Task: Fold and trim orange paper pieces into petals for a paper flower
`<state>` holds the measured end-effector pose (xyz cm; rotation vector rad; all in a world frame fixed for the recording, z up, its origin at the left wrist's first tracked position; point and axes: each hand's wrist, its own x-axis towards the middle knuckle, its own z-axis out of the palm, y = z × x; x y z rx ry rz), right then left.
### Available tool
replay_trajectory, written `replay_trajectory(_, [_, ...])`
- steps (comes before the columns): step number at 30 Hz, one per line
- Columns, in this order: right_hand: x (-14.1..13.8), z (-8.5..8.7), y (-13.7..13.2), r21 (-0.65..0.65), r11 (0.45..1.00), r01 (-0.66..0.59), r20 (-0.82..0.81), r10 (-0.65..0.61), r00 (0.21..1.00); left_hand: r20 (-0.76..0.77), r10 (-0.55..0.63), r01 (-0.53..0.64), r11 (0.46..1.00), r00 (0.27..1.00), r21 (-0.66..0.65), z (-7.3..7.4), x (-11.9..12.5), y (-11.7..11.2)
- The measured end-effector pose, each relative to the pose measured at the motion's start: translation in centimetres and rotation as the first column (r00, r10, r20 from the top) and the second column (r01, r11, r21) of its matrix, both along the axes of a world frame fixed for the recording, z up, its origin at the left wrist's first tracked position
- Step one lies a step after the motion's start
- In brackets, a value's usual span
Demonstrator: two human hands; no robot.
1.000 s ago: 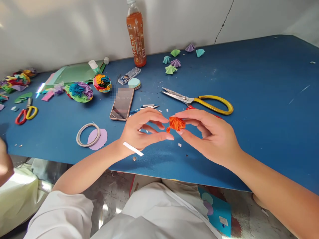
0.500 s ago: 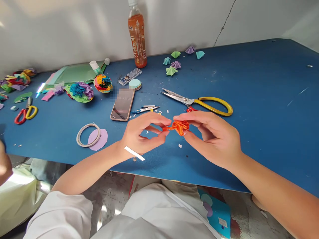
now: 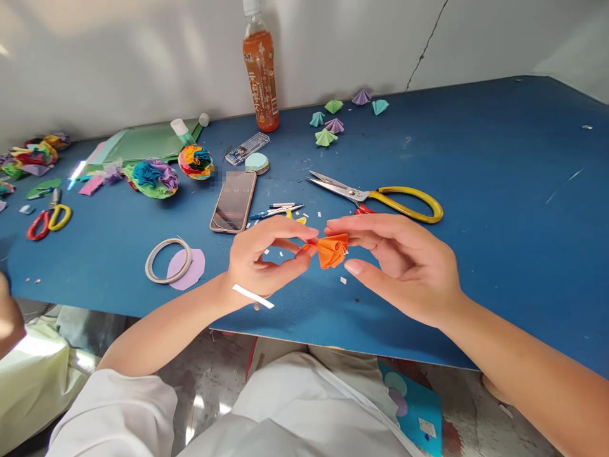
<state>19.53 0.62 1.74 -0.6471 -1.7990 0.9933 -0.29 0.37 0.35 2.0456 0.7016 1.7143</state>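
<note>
My left hand (image 3: 266,254) pinches the twisted end of a pleated orange crepe paper flower (image 3: 332,251) between thumb and fingertips, above the table. The flower's ruffled, coiled end faces right. Close by on that side is my right hand (image 3: 404,263), its thumb and fingers spread around the flower. Its index finger passes just above the paper; whether a fingertip behind touches it I cannot tell. A white strip (image 3: 253,296) clings to my left wrist. Behind my hands lie large scissors (image 3: 375,193) with yellow and red handles.
Pens (image 3: 276,211), paper scraps and a phone (image 3: 233,202) lie beyond my left hand. A tape roll (image 3: 148,270) rests on a purple paper disc (image 3: 198,263). Folded paper pieces (image 3: 326,138) and a drink bottle (image 3: 260,76) are farther back. Another person's hand (image 3: 7,317) is at far left.
The orange flower has turned, and its ruffled end now points more to the right. My right thumb and fingers have come off it and spread apart; my left hand keeps its pinch.
</note>
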Motion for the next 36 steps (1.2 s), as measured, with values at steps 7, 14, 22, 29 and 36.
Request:
replay_trajectory(7, [0.1, -0.3, 0.1, -0.039, 0.999, -0.025, -0.026, 0.024, 0.999, 0.072, -0.036, 0.046, 0.987, 0.997, -0.152, 0.0, 0.2, 0.1])
replay_trajectory(14, [-0.1, 0.1, 0.7, -0.258, 0.966, -0.016, -0.058, 0.001, 0.998, 0.106, -0.011, 0.036, 0.971, 0.994, -0.237, 0.1, 0.1, 0.2])
replay_trajectory(22, [-0.1, -0.2, 1.6, -0.454, 0.891, -0.026, -0.105, -0.025, 0.994, 0.007, -0.053, 0.054, 0.99, 0.999, -0.131, -0.3, 0.2, 0.1])
replay_trajectory(29, [0.0, -0.1, 1.6, -0.495, 0.863, -0.102, -0.157, 0.027, 0.987, 0.047, -0.118, 0.124, 0.98, 0.992, -0.159, -0.2, 0.2, 0.2])
replay_trajectory(36, [-0.1, -0.3, 1.7, -0.493, 0.869, -0.049, -0.107, -0.005, 0.994, 0.024, -0.145, 0.147, 0.978, 0.989, -0.146, 0.0, 0.2, 0.2])
